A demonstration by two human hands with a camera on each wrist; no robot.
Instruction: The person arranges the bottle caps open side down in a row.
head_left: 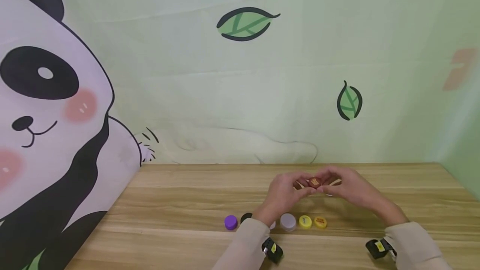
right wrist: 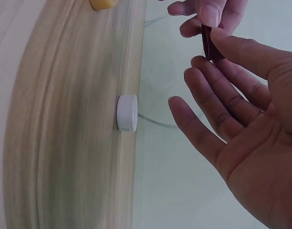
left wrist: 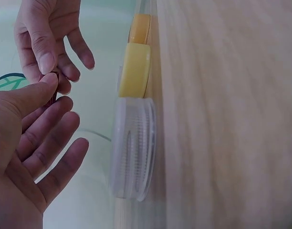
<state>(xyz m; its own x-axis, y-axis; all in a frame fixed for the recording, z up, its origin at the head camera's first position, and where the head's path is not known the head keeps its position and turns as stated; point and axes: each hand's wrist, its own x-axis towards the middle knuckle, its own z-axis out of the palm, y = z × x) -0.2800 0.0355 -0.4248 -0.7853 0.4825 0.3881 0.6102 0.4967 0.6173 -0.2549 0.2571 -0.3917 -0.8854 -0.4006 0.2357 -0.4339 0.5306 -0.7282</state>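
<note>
A dark red bottle cap (head_left: 315, 182) with yellow print is held up over the far part of the table, between both hands. My left hand (head_left: 283, 193) pinches its left side with thumb and fingertips, and my right hand (head_left: 350, 186) pinches the right side. In the right wrist view the cap (right wrist: 210, 45) appears edge-on between the thumbs and fingers, the other right fingers spread loosely. Below the hands runs a row of caps: purple (head_left: 231, 222), black (head_left: 246, 217), a pale one mostly hidden by the left wrist, translucent (head_left: 288, 222), yellow (head_left: 305, 222) and orange (head_left: 320, 222).
A white cap (right wrist: 127, 113) stands on the wooden table (head_left: 180, 203), mostly covered by the right hand in the head view. Behind the table hangs a pale green cloth (head_left: 168, 53) printed with leaves and a panda. Each wrist wears a small black strapped device.
</note>
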